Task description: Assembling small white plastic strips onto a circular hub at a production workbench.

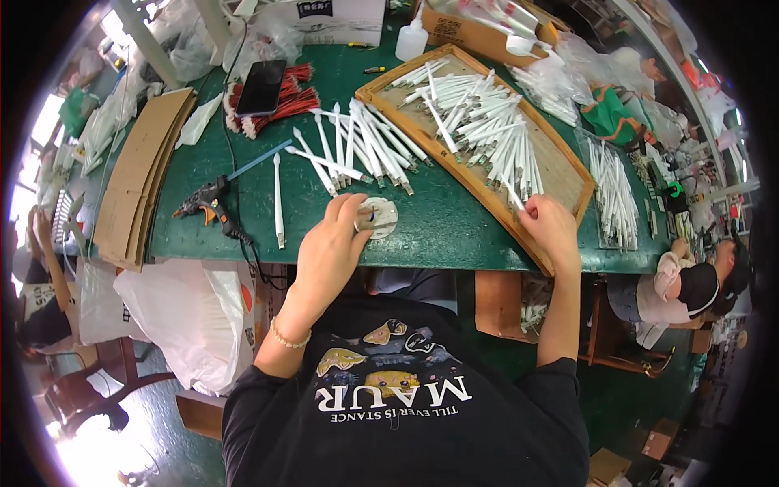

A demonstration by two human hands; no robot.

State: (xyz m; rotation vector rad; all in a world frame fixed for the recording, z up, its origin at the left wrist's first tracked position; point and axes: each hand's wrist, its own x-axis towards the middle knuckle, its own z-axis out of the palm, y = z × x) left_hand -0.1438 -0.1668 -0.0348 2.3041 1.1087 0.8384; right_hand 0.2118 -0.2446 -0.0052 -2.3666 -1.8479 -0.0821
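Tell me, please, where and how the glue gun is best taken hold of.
I'd take the glue gun by its handle, from the near right: the handle slants toward the near edge of the table, while the nozzle points left, away from it. The blue stick juts from the rear, clear of that hold.

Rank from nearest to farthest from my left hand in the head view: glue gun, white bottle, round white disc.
From your left hand:
1. Round white disc: just right of it.
2. Glue gun: off to its left.
3. White bottle: well ahead, to the right.
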